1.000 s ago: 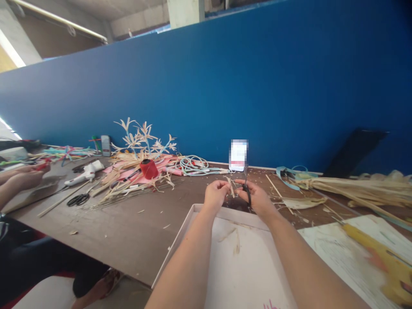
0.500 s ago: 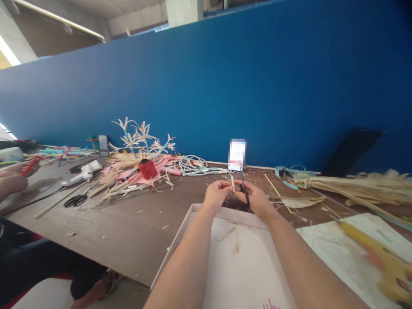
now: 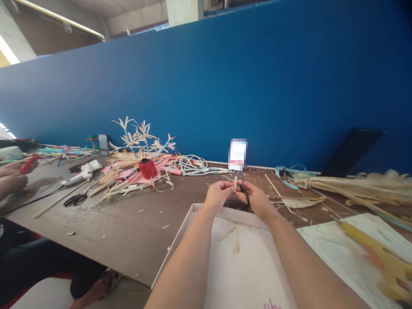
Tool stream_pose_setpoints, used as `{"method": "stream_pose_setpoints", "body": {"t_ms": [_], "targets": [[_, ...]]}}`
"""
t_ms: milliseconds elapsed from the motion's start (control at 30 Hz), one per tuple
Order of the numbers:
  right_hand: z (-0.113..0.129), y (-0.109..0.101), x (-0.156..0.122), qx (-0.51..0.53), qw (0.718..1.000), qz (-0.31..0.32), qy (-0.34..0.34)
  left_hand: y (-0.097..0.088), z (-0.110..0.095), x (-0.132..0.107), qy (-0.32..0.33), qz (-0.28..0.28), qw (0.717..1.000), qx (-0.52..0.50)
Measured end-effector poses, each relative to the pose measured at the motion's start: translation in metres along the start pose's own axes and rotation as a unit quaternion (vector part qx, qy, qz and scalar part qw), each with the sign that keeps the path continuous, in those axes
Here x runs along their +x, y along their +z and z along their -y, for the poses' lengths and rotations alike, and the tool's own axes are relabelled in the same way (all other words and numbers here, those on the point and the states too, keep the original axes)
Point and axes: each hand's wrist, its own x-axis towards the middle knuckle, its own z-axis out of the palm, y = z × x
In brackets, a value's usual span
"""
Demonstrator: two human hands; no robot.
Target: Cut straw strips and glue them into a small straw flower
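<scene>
My left hand (image 3: 220, 195) pinches a small pale strip of dried husk (image 3: 235, 183), which stands upright between my fingertips. Close beside it, my right hand (image 3: 255, 198) is closed around dark scissors (image 3: 245, 192), their blades pointing up, and its fingertips meet the strip's lower end. Both hands are just above the far edge of a white box lid (image 3: 251, 262), where a few thin husk scraps (image 3: 237, 244) lie.
A yellow glue gun (image 3: 376, 257) rests on paper at right, below a husk bundle (image 3: 360, 189). Leftward are a red thread spool (image 3: 147, 168), husk flowers (image 3: 141, 137), black scissors (image 3: 76, 199), a white glue gun (image 3: 85, 171) and another person's hands (image 3: 14, 171). A lit phone (image 3: 237, 154) leans against the blue partition (image 3: 206, 94).
The husk strip and my left fingers have shifted slightly to the right. My right hand keeps its hold on the scissors. The other person's hands have moved a little left.
</scene>
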Motion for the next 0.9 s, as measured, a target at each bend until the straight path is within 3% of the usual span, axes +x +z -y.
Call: {"method": "stream_pose_setpoints", "body": {"t_ms": [200,500,900], "targets": [[-0.0023,-0.0011,0.0006,0.002,1.0,-0.001,0.004,0.0003,0.0019,0.0009,0.021,-0.023,0.999,0.028],[0.0007,-0.0015,0.0009,0.008,0.997,-0.07,-0.018,0.0017,0.0015,0.0,0.014,-0.007,0.996,0.091],[-0.0012,0.0004,0.003,-0.114,0.987,-0.101,-0.055,0.0018,0.0069,-0.0003,0.051,-0.034,0.984,0.166]]}}
